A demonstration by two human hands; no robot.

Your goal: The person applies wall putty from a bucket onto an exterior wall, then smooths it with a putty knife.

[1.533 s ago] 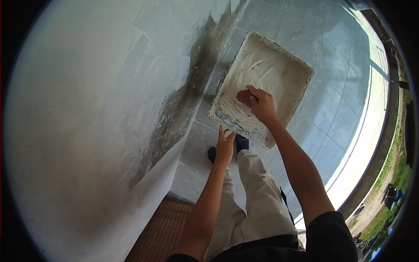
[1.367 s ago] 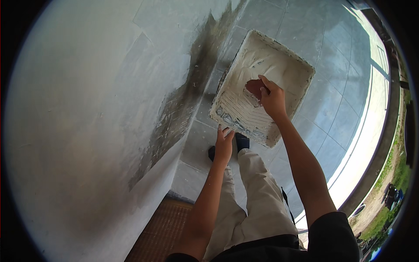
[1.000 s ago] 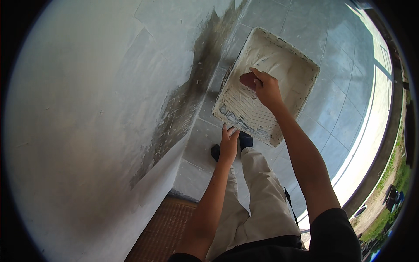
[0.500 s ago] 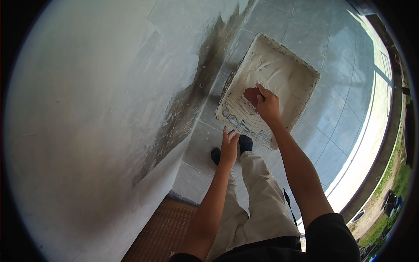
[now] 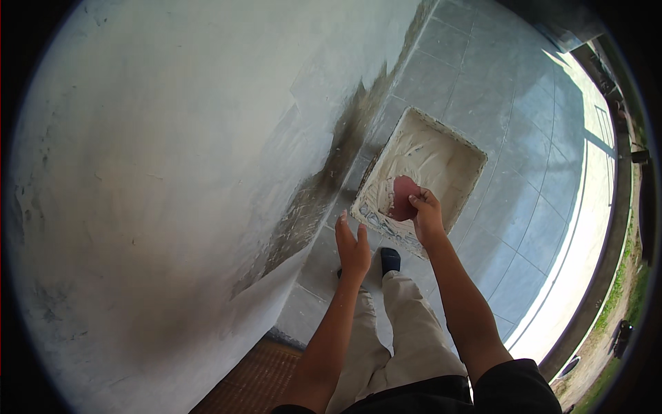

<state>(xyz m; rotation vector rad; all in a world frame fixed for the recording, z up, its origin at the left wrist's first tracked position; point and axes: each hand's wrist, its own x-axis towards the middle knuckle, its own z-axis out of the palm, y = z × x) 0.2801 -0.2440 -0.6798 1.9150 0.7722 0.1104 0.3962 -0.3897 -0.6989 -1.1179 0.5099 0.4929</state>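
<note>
My right hand (image 5: 429, 211) grips a flat reddish-brown scraper (image 5: 405, 196) between thumb and fingers. Whitish plaster paste (image 5: 387, 194) clings to the scraper's left edge. Beneath it stands a rectangular tub (image 5: 474, 162), its rim crusted, with creamy paste smeared over its bottom and walls. My left hand (image 5: 354, 247) hovers near the tub's lower left corner, fingers and thumb apart, with nothing in it. Specks of white show on its fingertips.
On the left rises a wall (image 5: 172, 172) with pale coating and a dark bare strip (image 5: 345, 148) along its foot. Grey floor tiles (image 5: 514, 183) surround the tub. My dark-socked foot (image 5: 390, 259) is just below the tub. A brown woven mat (image 5: 252, 376) lies at lower left.
The scraper has come up from the paste toward me and now carries some along its edge. My left hand has opened wider. The view has shifted, showing more of the wall.
</note>
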